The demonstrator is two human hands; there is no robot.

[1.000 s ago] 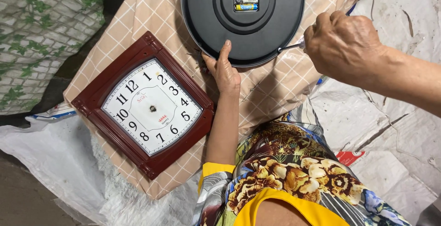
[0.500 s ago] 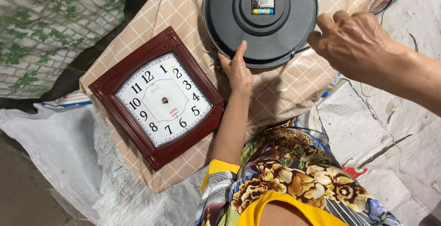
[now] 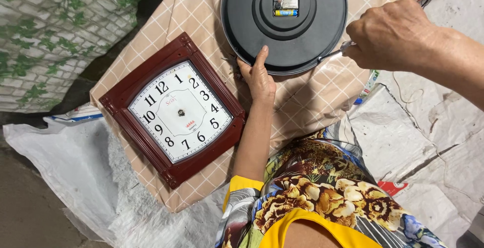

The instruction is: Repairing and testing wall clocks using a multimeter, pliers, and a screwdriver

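Square maroon-framed wall clock (image 3: pixel 174 111): face up on checked beige cloth (image 3: pixel 312 101). Beyond it, your left hand (image 3: pixel 258 74), flat and open, steadies the round black plastic clock (image 3: pixel 284 21), lying back up. Your right hand (image 3: pixel 390 35), closed around a metal-tipped tool (image 3: pixel 333 53), works its edge.

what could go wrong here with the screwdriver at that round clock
1. The right hand drives a screwdriver at the rim of the round black clock; a slip could send the tip toward the left hand, braced on the same rim.
2. Prying there might crack the plastic rim.
3. The square clock lies face up close beside the left forearm, so a sudden jerk might knock its glass.
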